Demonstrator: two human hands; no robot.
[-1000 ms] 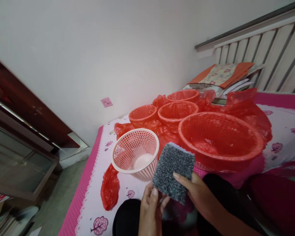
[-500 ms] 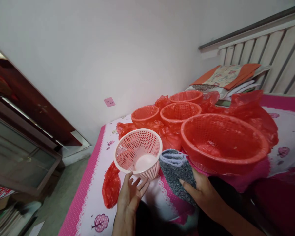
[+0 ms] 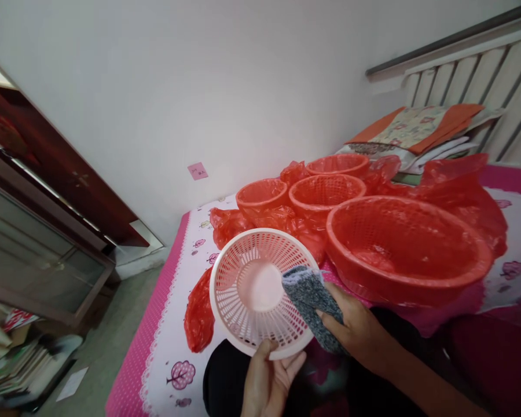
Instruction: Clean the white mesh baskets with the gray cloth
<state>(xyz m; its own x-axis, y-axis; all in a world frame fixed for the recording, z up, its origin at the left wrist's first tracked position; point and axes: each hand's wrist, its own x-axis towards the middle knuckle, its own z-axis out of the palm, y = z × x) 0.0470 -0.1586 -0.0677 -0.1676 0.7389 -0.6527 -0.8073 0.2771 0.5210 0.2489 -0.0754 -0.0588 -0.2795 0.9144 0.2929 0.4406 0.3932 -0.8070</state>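
My left hand [image 3: 270, 379] grips the near rim of a pale pink perforated plastic basket [image 3: 260, 284], thumb on the rim and fingers underneath. The basket is tilted, so its inside faces me. A folded dark grey, fuzzy cloth [image 3: 310, 304] with a lilac edge is held in my right hand [image 3: 358, 327]. The far end of the cloth overlaps the basket's right rim; whether the two touch, I cannot tell. My right thumb lies on top of the cloth, and the other fingers are mostly hidden.
Several red-bagged baskets stand behind, the largest [image 3: 408, 249] at the right. A crumpled red plastic bag [image 3: 200, 313] lies left on the patterned bedspread [image 3: 165, 347]. Folded textiles [image 3: 421, 130] are stacked by the radiator [image 3: 495, 75]. A pink note [image 3: 197, 171] is on the wall.
My left hand has taken hold of the pink basket's rim, bringing it closer and tipping it toward me. The cloth in my right hand now overlaps the basket's edge.
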